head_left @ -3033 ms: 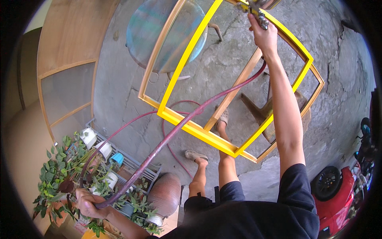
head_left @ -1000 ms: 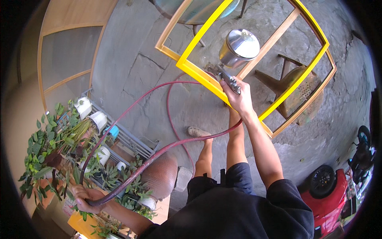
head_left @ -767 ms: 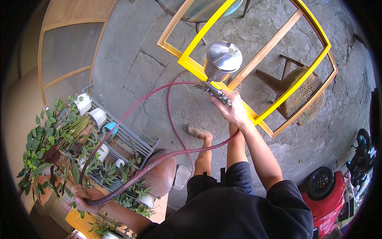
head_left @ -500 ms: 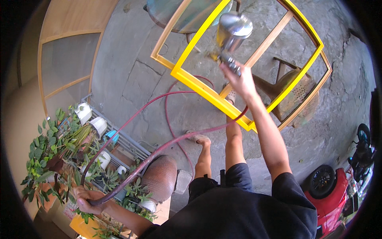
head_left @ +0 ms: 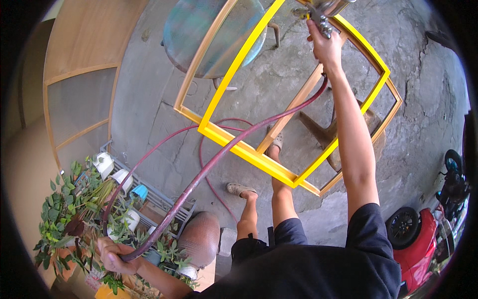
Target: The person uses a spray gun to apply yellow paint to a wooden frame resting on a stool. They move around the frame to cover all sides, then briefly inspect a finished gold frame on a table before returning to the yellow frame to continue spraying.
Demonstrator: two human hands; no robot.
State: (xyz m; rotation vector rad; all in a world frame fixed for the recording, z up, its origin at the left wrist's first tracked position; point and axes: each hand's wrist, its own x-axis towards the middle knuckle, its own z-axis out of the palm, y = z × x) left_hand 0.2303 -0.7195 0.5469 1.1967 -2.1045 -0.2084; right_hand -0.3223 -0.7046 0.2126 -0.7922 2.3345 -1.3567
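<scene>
Over the concrete floor (head_left: 144, 99), we judge the frame (head_left: 269, 168) partly done, its upper face yellow but its crossbar (head_left: 308, 82) and lower rim (head_left: 204, 56) bare wood, while our right hand (head_left: 327, 50) has its fingers curled round the spray gun (head_left: 321, 23) at the frame's far edge and our left hand (head_left: 113, 254) grips the red hose (head_left: 199, 179).

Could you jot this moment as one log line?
left hand: holds red hose | right hand: holds spray gun | nearby: yellow frame
</scene>
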